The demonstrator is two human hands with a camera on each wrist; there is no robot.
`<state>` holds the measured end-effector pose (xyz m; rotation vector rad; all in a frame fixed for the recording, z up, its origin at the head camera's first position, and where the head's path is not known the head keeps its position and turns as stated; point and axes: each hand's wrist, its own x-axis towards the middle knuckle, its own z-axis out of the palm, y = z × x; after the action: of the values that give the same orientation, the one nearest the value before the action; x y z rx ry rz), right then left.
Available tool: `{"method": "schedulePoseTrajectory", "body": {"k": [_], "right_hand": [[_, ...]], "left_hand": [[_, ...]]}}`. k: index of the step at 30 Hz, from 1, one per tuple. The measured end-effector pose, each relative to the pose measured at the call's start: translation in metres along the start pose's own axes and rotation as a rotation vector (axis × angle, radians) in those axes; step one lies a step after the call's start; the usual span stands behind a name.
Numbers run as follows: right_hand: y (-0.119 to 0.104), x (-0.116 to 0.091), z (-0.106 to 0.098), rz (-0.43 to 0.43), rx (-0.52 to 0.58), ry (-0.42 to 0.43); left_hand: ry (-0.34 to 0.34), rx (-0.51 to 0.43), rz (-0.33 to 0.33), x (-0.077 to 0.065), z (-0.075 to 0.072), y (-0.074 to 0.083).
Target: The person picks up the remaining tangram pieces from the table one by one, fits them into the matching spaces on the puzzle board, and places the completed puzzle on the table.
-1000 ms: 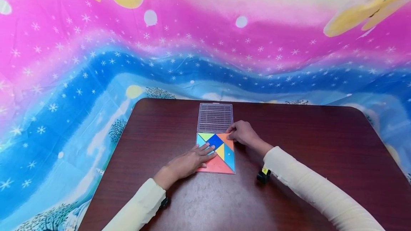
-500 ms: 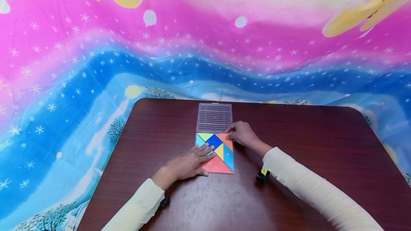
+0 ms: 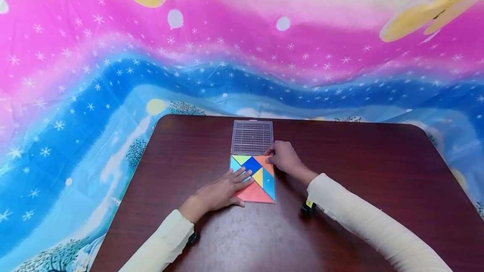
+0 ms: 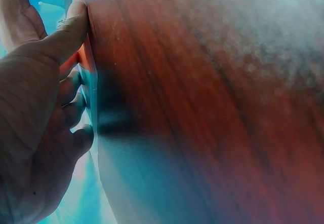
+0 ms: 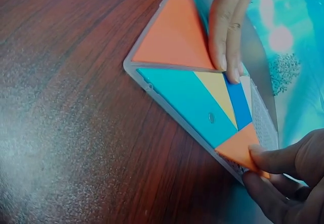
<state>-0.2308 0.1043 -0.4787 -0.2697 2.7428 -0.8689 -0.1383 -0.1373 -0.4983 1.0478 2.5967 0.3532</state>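
Observation:
A square tangram puzzle lies in a clear plastic tray (image 5: 152,93). My right hand (image 3: 286,160) pinches the small orange triangle (image 5: 239,147) at the tray's far right corner; in the right wrist view this piece sits slightly raised, with gridded tray floor showing below its edge. With fingers spread, my left hand (image 3: 223,189) rests on the left part of the puzzle, over the large coral triangle (image 3: 257,194) and part of a light-blue piece. Its thumb lies at the near edge. Between the hands show the dark blue square (image 3: 251,164), yellow triangle (image 5: 216,93) and teal parallelogram (image 5: 187,103).
Behind the tray lies its gridded clear lid (image 3: 252,137), flat on the dark wood table (image 3: 340,167). A patterned pink and blue cloth (image 3: 242,70) hangs beyond the table's far edge. A small black device (image 3: 308,209) is at the right wrist.
My left thumb has moved outward from the coral triangle to the tray's near edge. The right hand keeps its pinch on the orange triangle, almost still.

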Motion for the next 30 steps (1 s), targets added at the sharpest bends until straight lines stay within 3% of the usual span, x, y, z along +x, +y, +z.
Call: {"method": "schedulePoseTrajectory", "body": {"k": [5, 15, 30], "right_hand": [[-0.0044, 0.0002, 0.0014, -0.013, -0.051, 0.016], [-0.0106, -0.0030, 0.0065, 0.042, -0.037, 0.067], [-0.0084, -0.0091, 0.0104, -0.044, -0.042, 0.109]], "left_hand": [[0.007, -0.001, 0.006, -0.0002, -0.0003, -0.0008], [0.008, -0.028, -0.001, -0.0004, 0.0006, -0.0014], [0.008, -0.023, -0.005, 0.0001, 0.0010, -0.0009]]}}
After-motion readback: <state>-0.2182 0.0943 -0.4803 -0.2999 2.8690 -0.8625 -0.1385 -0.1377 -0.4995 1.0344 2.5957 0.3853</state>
